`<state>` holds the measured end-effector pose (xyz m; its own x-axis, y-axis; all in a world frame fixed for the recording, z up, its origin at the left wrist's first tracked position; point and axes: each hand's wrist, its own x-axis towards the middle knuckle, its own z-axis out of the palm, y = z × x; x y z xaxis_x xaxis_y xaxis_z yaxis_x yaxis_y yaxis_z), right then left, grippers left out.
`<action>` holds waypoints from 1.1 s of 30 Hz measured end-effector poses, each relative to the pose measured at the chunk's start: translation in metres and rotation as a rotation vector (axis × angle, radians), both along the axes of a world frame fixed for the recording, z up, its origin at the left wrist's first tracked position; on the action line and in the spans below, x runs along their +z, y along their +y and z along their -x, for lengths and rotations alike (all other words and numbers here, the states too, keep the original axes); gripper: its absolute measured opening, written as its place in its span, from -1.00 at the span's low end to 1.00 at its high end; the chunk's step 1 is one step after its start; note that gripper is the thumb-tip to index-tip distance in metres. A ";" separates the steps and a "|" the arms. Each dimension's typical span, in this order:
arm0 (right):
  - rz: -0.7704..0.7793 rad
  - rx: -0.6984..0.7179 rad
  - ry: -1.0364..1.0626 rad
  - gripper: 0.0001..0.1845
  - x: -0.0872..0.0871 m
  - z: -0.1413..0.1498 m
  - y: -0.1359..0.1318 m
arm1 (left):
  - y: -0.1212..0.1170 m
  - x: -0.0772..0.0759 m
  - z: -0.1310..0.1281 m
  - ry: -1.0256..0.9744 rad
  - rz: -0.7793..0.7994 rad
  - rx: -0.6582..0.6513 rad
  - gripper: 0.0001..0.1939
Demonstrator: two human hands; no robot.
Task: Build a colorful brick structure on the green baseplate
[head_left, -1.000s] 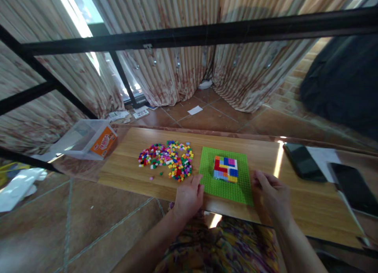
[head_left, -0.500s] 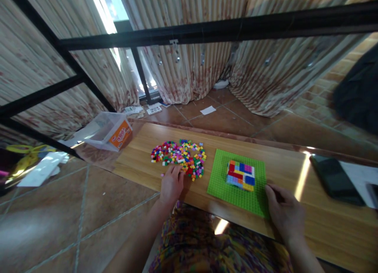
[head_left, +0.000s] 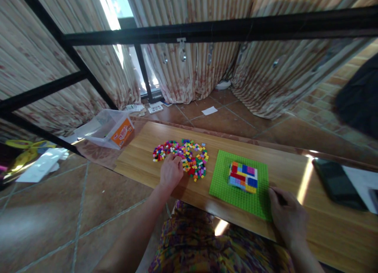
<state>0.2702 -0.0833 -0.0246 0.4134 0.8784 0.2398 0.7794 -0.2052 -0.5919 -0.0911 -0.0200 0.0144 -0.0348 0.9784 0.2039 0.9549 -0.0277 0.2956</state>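
A loose pile of small coloured building bricks (head_left: 193, 157) lies on the wooden board. My left hand (head_left: 171, 170) is over the pile's near left part, fingers bent and closed together; what they pinch, if anything, is hidden. To the right lies a green studded baseplate (head_left: 220, 178), bearing a block of joined bricks (head_left: 243, 176) in red, blue, yellow, white and other colours. Along the baseplate's right edge rests my right hand (head_left: 288, 214), its fingers curled and closed at that edge.
A clear plastic bin (head_left: 103, 127) with an orange label stands beyond the board's left end. At the right, a dark flat device (head_left: 338, 184) lies near a white sheet (head_left: 358, 182). A black metal rail (head_left: 206, 33) crosses in front of the curtains.
My left hand has moved up and farther into the brick pile, now covering some of its left part. The right hand stays at the baseplate's edge. The view has shifted slightly.
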 end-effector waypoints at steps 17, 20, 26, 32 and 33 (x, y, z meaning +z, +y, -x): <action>-0.101 0.068 0.012 -0.60 -0.004 0.001 0.004 | 0.004 0.007 -0.013 0.174 0.103 0.044 -0.73; -0.138 0.072 -0.002 -0.62 -0.004 0.002 0.005 | 0.005 0.007 -0.015 0.191 0.117 0.063 -0.77; -0.196 0.099 -0.005 -0.67 -0.004 0.004 0.006 | 0.007 0.009 -0.014 0.213 0.082 0.052 -0.81; -0.184 0.075 0.011 -0.68 -0.002 0.006 0.007 | 0.002 0.026 -0.023 -0.093 0.068 0.001 -0.86; -0.179 0.070 0.014 -0.68 -0.002 0.006 0.007 | 0.000 0.029 -0.029 -0.165 0.067 -0.060 -0.87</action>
<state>0.2638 -0.0759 -0.0263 0.3571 0.8492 0.3891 0.7795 -0.0414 -0.6250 -0.0624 -0.0201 0.0436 -0.0040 0.9909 0.1347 0.8906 -0.0577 0.4510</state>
